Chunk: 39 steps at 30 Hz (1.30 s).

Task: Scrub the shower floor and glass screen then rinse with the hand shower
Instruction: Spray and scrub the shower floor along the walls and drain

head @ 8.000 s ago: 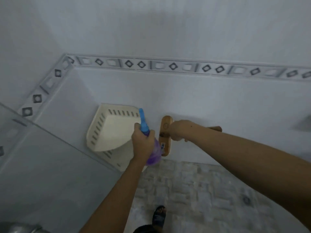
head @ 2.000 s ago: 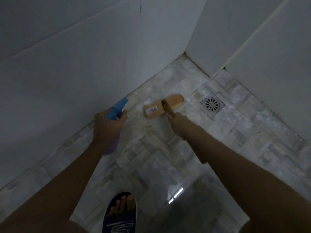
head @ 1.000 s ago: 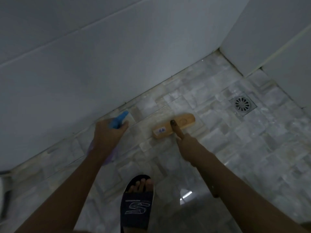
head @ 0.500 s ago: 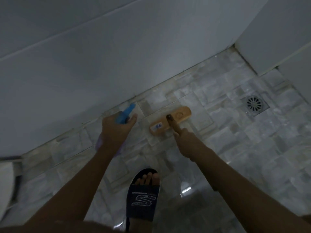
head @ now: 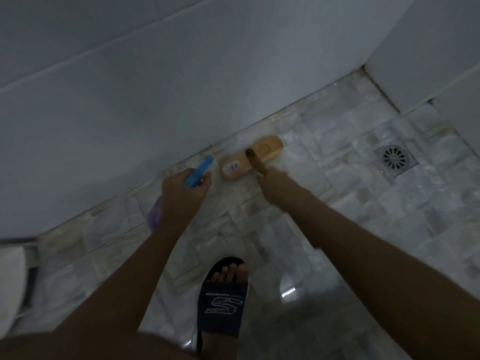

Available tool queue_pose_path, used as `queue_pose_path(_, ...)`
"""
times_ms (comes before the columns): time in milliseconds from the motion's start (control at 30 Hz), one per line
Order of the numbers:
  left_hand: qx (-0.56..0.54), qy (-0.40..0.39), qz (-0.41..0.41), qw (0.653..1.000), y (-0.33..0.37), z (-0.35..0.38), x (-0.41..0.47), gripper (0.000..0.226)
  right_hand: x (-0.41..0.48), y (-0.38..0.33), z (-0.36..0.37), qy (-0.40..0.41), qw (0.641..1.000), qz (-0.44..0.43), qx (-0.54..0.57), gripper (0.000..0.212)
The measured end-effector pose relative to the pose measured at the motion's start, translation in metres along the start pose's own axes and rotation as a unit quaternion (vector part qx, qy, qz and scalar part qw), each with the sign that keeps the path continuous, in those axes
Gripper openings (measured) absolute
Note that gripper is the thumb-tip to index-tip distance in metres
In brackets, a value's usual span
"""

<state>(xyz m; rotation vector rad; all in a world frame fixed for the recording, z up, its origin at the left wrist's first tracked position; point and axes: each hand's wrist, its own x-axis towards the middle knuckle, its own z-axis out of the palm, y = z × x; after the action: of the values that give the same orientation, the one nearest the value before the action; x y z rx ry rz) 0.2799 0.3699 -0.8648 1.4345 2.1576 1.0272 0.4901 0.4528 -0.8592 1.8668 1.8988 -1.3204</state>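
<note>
Right hand [head: 275, 183] closed around the handle of the wooden scrub brush [head: 251, 157] (hand blurred); left hand [head: 181, 194] wrapped around a purple spray bottle [head: 155, 216], blue nozzle aimed at the wall [head: 155, 100]. Beyond both hands, the brush head lies on the shower floor [head: 363, 203] just beside the wall base, long axis parallel to it. Floor drain [head: 395, 159] well right of the right hand; sandalled foot [head: 224, 294] behind.

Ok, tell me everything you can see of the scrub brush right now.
The scrub brush has a long, light wooden head with rounded ends, a small pale label with blue print near its left end and a circular mark near its right. It lies flat on the stone-look floor tiles, close along the base of the white wall. A darker wooden handle rises from its middle into the right hand, which grips it. The bristles are hidden underneath.
</note>
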Motion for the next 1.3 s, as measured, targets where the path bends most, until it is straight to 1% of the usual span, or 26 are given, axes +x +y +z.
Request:
queue_pose_path(67, -0.01, 0.01, 0.005, 1.0, -0.001, -0.003, 0.002, 0.029, -0.038, 0.03, 0.014, -0.016, 0.999, 0.028, -0.025, 0.037)
queue_pose_path(133, -0.015, 0.021, 0.003, 1.0, -0.001, -0.004, 0.002, 0.028, -0.057, 0.042, 0.019, -0.022, 0.998, 0.052, -0.01, 0.036)
queue_pose_path(200, -0.016, 0.024, 0.003, 1.0, -0.001, -0.003, 0.001, 0.026, -0.043, 0.03, 0.014, -0.02, 0.999, 0.04, 0.012, 0.037)
queue_pose_path(267, -0.015, 0.017, 0.005, 1.0, -0.001, -0.004, -0.001, 0.025, -0.01, 0.002, 0.005, -0.008, 0.999, 0.026, 0.026, 0.039)
queue_pose_path(333, -0.018, 0.005, 0.01, 1.0, -0.001, -0.004, 0.0, 0.023, 0.023, -0.02, -0.004, 0.008, 0.998, 0.012, 0.058, 0.035)
queue_pose_path(400, -0.028, 0.005, -0.006, 1.0, -0.004, -0.004, 0.008, 0.021, 0.037, -0.03, -0.012, 0.011, 0.997, 0.012, 0.069, 0.032)
queue_pose_path(433, -0.04, 0.005, -0.027, 0.999, -0.006, -0.004, 0.015, 0.021, 0.037, -0.026, -0.015, 0.016, 0.998, 0.014, 0.064, 0.034)
queue_pose_path(500, -0.052, -0.008, -0.048, 0.997, -0.008, -0.002, 0.028, 0.021, 0.025, -0.005, -0.026, 0.032, 0.994, 0.027, 0.096, 0.042)
queue_pose_path(600, -0.054, -0.051, -0.055, 0.996, -0.001, 0.007, 0.043, 0.029, 0.016, 0.044, -0.052, 0.076, 0.984, 0.092, 0.129, 0.05)
queue_pose_path(667, -0.052, -0.084, -0.044, 0.994, 0.01, 0.023, 0.053, 0.03, 0.012, 0.078, -0.074, 0.093, 0.976, 0.14, 0.135, 0.05)
queue_pose_path(767, -0.087, -0.148, -0.023, 0.985, 0.044, 0.056, 0.071, 0.025, 0.0, 0.115, -0.099, 0.102, 0.959, 0.198, 0.177, 0.047)
queue_pose_path(900, -0.103, -0.188, 0.036, 0.976, 0.089, 0.108, 0.101, 0.028, -0.018, 0.142, -0.1, 0.097, 0.949, 0.238, 0.182, 0.046)
queue_pose_path(933, -0.099, -0.188, 0.045, 0.976, 0.099, 0.119, 0.107, 0.03, -0.021, 0.143, -0.097, 0.094, 0.948, 0.245, 0.183, 0.045)
queue_pose_path(1033, -0.076, -0.159, 0.102, 0.979, 0.113, 0.147, 0.12, 0.045, -0.02, 0.136, -0.1, 0.089, 0.945, 0.252, 0.189, 0.04)
queue_pose_path(1100, -0.07, -0.148, 0.114, 0.98, 0.119, 0.155, 0.122, 0.048, -0.003, 0.129, -0.116, 0.083, 0.956, 0.233, 0.161, 0.035)
queue_pose_path(1200, -0.109, -0.12, 0.062, 0.985, 0.123, 0.16, 0.123, 0.037, 0.04, 0.118, -0.157, 0.112, 0.958, 0.205, 0.164, 0.034)
queue_pose_path(1300, -0.117, -0.06, 0.061, 0.99, 0.129, 0.155, 0.123, 0.021, 0.079, 0.105, -0.203, 0.155, 0.96, 0.17, 0.162, 0.03)
